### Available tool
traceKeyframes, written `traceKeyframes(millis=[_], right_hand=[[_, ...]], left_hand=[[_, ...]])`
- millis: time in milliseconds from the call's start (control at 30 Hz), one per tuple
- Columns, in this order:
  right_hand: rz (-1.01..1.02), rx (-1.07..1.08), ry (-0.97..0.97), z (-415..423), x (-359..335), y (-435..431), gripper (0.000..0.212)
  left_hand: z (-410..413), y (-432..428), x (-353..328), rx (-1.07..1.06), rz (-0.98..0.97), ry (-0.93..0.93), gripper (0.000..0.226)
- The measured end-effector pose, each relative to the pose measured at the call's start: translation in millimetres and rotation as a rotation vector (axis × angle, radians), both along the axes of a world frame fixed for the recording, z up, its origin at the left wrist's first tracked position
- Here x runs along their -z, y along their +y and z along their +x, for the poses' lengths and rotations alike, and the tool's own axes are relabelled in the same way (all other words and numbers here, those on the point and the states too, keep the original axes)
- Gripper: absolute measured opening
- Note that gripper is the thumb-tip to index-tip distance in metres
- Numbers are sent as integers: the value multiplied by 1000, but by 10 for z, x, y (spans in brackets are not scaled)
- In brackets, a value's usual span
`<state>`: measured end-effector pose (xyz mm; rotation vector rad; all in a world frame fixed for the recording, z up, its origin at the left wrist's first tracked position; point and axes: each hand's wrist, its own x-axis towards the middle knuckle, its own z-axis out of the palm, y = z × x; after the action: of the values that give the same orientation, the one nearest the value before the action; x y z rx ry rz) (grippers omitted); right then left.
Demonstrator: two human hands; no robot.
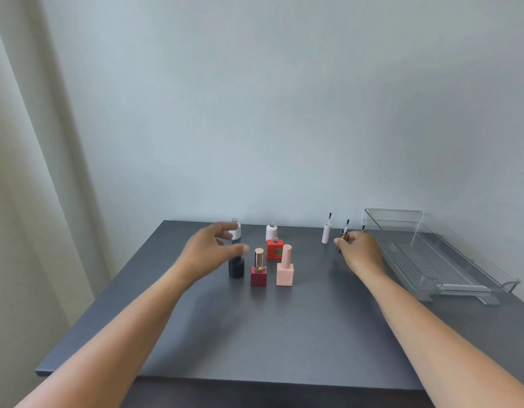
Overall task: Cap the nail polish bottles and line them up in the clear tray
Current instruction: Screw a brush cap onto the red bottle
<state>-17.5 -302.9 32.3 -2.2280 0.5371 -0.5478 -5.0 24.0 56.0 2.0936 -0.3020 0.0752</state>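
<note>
Nail polish bottles: six stand upright in a cluster on the dark grey table (254, 334), left of centre, none in the tray
Black bottle (236, 267): nearest the left hand, its neck hidden behind the thumb, so whether it is capped I cannot tell
Dark red bottle (258, 275): square body, gold cap on, just right of the black one
Pink bottle (285, 272): square, tall pink cap on, front right of the cluster
Orange-red bottle (274, 249): behind the pink one, bare neck showing – uncapped
White bottles: one at the back left (235, 231), partly behind the left fingers, and one at the back centre (271, 231) – both with open necks
Left hand (209, 248): reaches over the cluster with fingers spread apart and thumb out above the black bottle, gripping nothing
Right hand (359, 251): fingers closed on a gold cap (344, 236) whose brush points up, to the right of the bottles
White cap (326, 232): stands on the table with its brush up, just left of the right hand
Another brush tip (363, 228): shows behind the right hand; its cap is hidden
Clear tray (490, 272): ridged floor, holding no bottles, at the table's right edge, just beyond the right hand
Surroundings: pale wall (284, 113) behind, curtain (25, 172) to the left
</note>
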Motion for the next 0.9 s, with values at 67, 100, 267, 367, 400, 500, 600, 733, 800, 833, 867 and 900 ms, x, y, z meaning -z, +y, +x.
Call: traceKeyframes(millis=[67,100,267,367,400,500,600,733,800,833,867,900], right_hand=[[13,-27,-32,-33,-31,55,20],[23,-39,-49,-51,-46,86,19],[46,-116,-67,-132,-124,237,15],[48,-149,-78,-171,-164,307,17],[51,-157,-80,-182,-175,329,17],[53,-173,-73,-206,-209,368,18],[56,-187,-72,-214,-226,392,17],[69,-194,-76,-223,-227,407,14],[75,-190,-80,-227,-224,410,14],[80,-188,-83,-228,-224,410,13],[85,-188,-85,-231,-225,410,13],[90,-189,-87,-234,-228,408,13]], left_hand=[[27,-71,-153,30,-13,-38,38],[54,-123,-221,47,3,-56,32],[308,-420,-399,148,247,-70,27],[466,-577,-389,210,464,-35,41],[507,-613,-374,219,516,-25,45],[620,-706,-336,232,629,-8,54],[688,-775,-308,240,696,2,56],[725,-836,-248,240,731,-7,43],[745,-843,-224,231,733,-13,30],[748,-840,-219,224,730,-17,24],[745,-838,-217,220,725,-20,22],[739,-838,-216,218,720,-26,22]])
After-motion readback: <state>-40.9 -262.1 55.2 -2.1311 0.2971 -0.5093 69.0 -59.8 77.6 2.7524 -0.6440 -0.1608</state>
